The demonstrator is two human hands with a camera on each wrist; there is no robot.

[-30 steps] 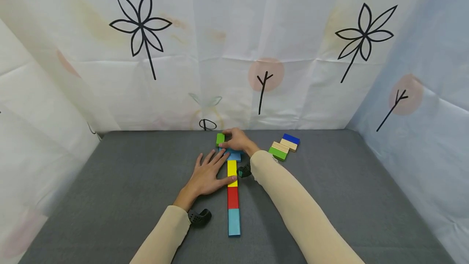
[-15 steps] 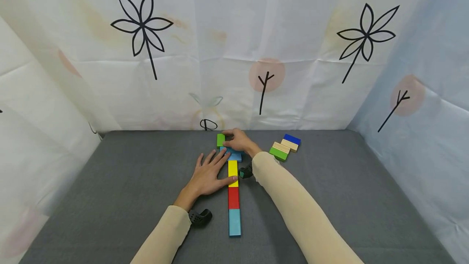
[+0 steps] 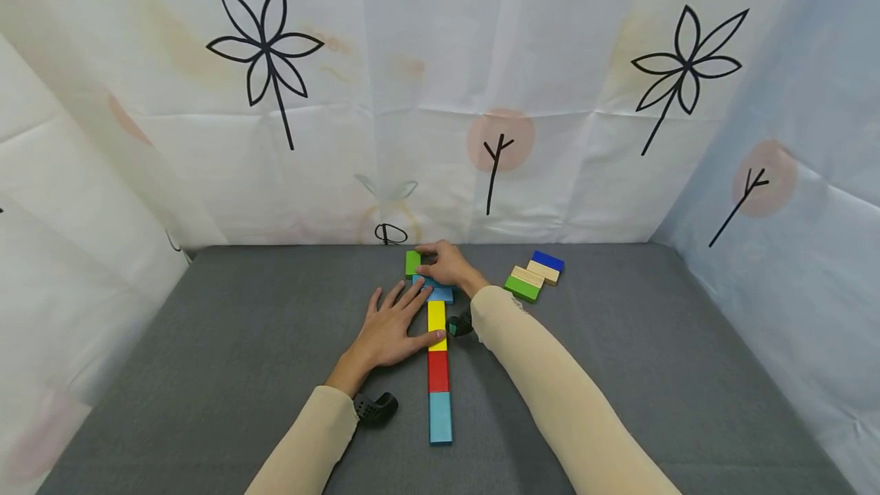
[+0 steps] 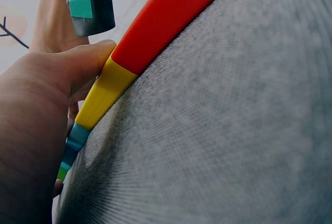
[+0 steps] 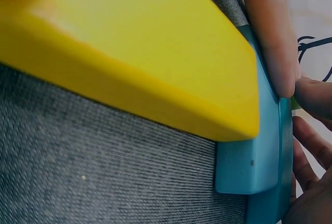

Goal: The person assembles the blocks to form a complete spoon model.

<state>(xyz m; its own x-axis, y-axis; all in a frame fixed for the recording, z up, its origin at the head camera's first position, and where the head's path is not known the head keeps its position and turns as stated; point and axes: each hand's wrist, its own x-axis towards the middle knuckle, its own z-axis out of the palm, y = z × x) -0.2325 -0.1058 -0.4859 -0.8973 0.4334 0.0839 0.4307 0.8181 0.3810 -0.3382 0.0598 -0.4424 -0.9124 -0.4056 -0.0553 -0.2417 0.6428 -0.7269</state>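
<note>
Up the middle of the head view runs a row of wooden blocks: light blue (image 3: 441, 417), red (image 3: 438, 370) and yellow (image 3: 436, 315), then two blue blocks (image 3: 441, 296) lying crosswise. A green block (image 3: 412, 263) lies past their left end. My right hand (image 3: 447, 264) pinches it with thumb and index finger. My left hand (image 3: 388, 331) is spread, its thumb on the yellow block and its fingertips on the blue ones. The right wrist view shows the yellow block (image 5: 155, 53) end-on against a blue block (image 5: 249, 167). Part of the green block is hidden by my right fingers.
To the right sits a small cluster: a dark blue block (image 3: 548, 260), a green block (image 3: 522, 289) and bare-wood faces (image 3: 527, 276) between. A grey cloth (image 3: 275, 342) covers the table. White printed curtains (image 3: 412, 82) hang close behind its far edge and along both sides.
The green block has shifted very slightly toward the blue blocks, with my right fingers at it. My left hand stays where it was.
</note>
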